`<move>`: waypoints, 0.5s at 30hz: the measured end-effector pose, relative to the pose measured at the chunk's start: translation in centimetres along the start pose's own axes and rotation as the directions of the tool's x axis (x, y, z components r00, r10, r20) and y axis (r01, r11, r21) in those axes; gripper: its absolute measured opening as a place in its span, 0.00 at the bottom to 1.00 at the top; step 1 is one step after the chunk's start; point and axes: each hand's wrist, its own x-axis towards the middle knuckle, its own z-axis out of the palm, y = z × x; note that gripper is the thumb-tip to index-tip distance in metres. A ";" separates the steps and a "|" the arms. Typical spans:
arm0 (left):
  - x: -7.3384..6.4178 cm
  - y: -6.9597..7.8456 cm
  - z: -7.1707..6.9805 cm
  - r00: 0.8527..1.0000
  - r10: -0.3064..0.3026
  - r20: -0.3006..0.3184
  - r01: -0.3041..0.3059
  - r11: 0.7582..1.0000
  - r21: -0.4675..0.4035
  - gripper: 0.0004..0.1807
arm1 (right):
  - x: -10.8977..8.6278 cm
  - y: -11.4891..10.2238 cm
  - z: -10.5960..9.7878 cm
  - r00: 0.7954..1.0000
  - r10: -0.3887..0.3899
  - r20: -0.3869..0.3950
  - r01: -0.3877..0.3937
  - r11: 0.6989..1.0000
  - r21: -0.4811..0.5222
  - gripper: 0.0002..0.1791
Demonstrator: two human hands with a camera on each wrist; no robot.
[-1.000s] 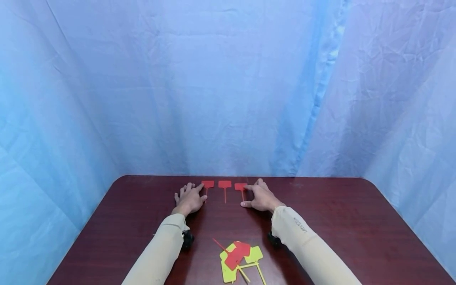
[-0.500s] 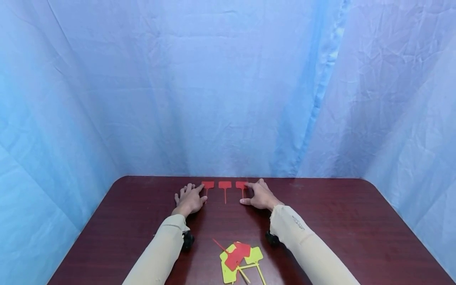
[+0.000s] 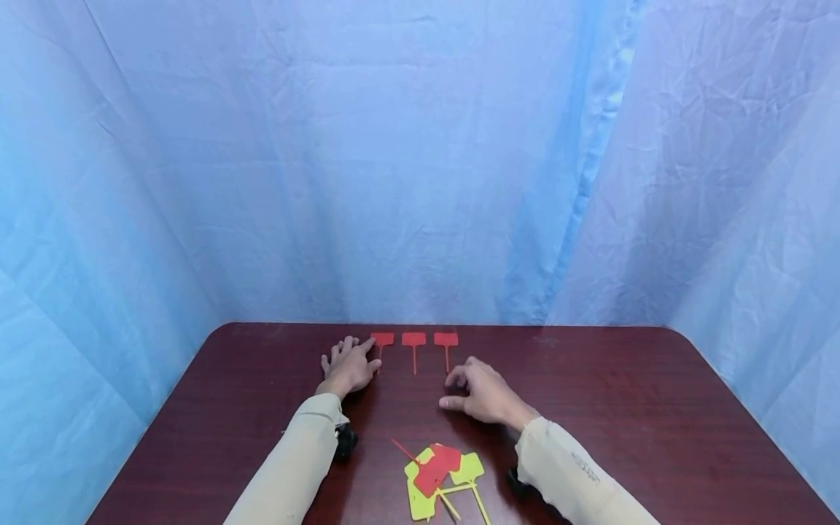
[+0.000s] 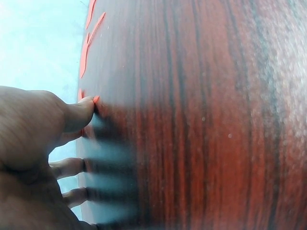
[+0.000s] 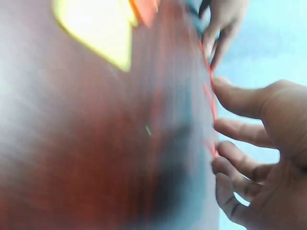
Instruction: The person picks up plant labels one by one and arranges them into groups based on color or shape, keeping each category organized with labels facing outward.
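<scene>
Three red T-shaped plant labels lie in a row along the table's far edge: a left label, a middle label and a right label. My left hand rests on the table with spread fingers, its index fingertip at the left label's head. In the left wrist view, the thumb touches the tip of a red stem. My right hand holds nothing, fingers loosely bent, nearer to me than the right label. The right wrist view is blurred, with my right hand at its right side.
Closer to me lies an overlapping pile of red labels and yellow labels, stems pointing different ways. The dark reddish-brown table has rounded far corners. Blue cloth hangs behind it and at both sides.
The right label shifted slightly right and squared up with the row. My right hand then let go and drew back toward me. My left hand stayed in place.
</scene>
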 end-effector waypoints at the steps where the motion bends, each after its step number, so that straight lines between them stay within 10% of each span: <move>1: 0.0 0.0 -0.1 1.000 0.001 -0.001 -0.001 1.000 0.001 0.31 | -0.5 -0.4 0.1 0.999 -0.025 0.026 0.025 1.000 -0.003 0.17; 8: -0.1 -0.1 -0.3 1.000 0.008 -0.002 -0.008 1.000 -0.009 0.31 | -3.7 -3.2 0.9 0.979 -0.071 0.189 0.071 0.997 0.008 0.22; 15: -0.1 -0.2 -0.4 1.000 0.000 0.000 0.000 1.000 -0.009 0.31 | -5.6 -5.3 2.4 0.980 -0.062 0.187 0.075 0.995 -0.062 0.27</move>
